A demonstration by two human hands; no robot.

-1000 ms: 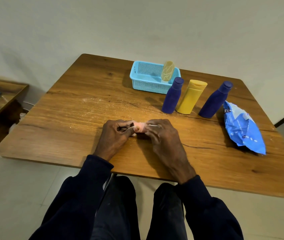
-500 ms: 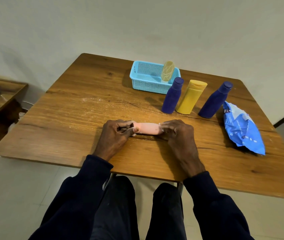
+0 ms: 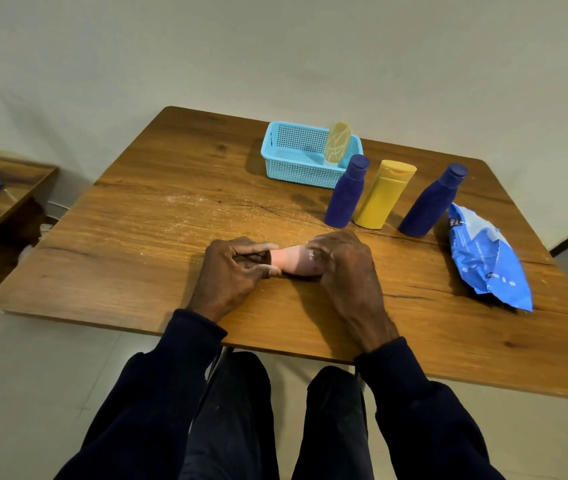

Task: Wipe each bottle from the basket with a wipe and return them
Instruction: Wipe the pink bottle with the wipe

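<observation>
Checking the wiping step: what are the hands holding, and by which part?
The pink bottle, turned on its side. The left hand grips its left end; the right hand wraps its right end, a scrap of white wipe under its fingers.

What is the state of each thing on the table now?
pink bottle: on its side, held at both ends.
left hand: grips one end of it.
right hand: curled round the other end.
basket: upright, holds one bottle.
pale bottle: in the basket, leaning on its wall.
left blue bottle: standing, capped.
yellow bottle: standing, capped.
right blue bottle: standing, capped.
wipes pack: lying flat.
</observation>
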